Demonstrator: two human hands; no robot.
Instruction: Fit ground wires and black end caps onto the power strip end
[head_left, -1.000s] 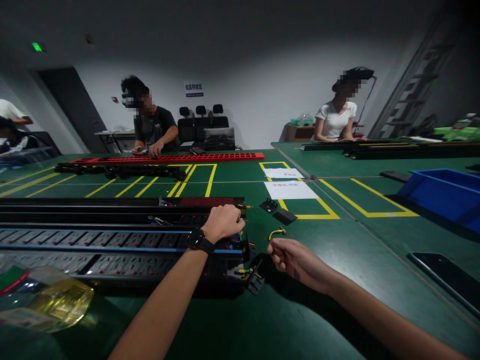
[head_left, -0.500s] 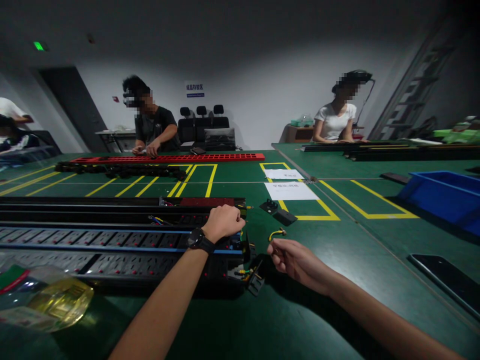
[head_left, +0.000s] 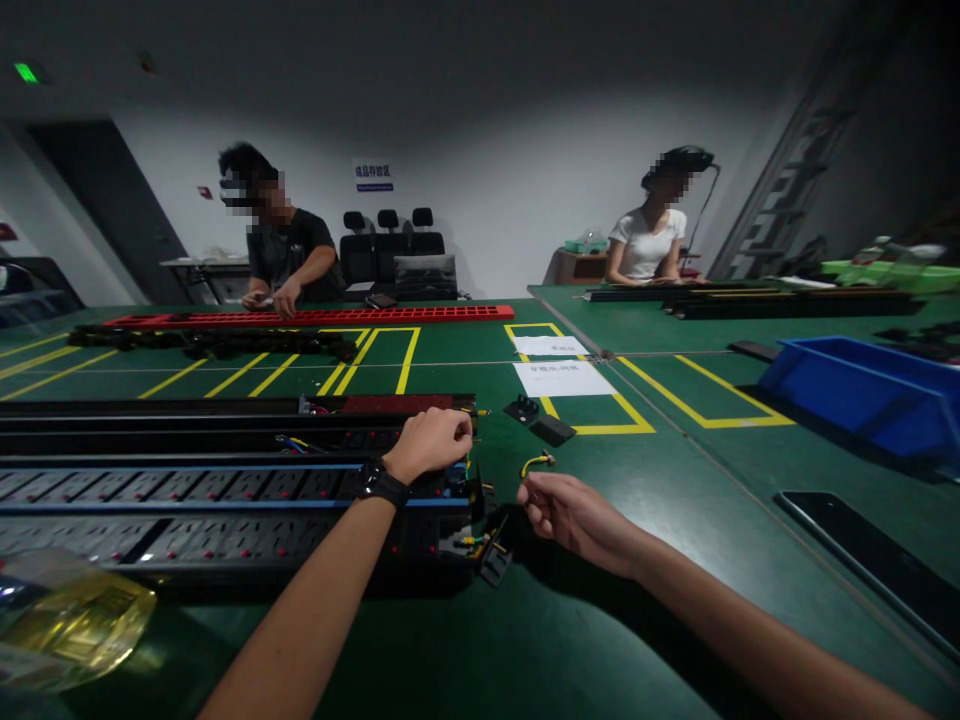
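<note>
My left hand (head_left: 431, 443), a black watch on its wrist, rests with curled fingers over the right end of the black socket strips (head_left: 247, 485); what its fingers hold, if anything, is hidden. To the right, just past the strip ends, my right hand (head_left: 570, 515) is closed in a pinch. A short yellow-green wire (head_left: 534, 462) rises from its fingertips, a metal terminal at the wire's end. Black end caps (head_left: 495, 560) hang by wires at the near strip's end. Two loose black pieces (head_left: 551, 430) lie on the green table beyond my hands.
A bottle of yellow liquid (head_left: 82, 620) lies at the near left. On the right are a phone (head_left: 862, 560) and a blue bin (head_left: 855, 400). Paper sheets (head_left: 562, 379) lie ahead. Two people work across the table, one behind a red perforated strip (head_left: 322, 317).
The view has turned slightly right, so the scene sits further left. Both hands keep nearly the same pose and place relative to the strips.
</note>
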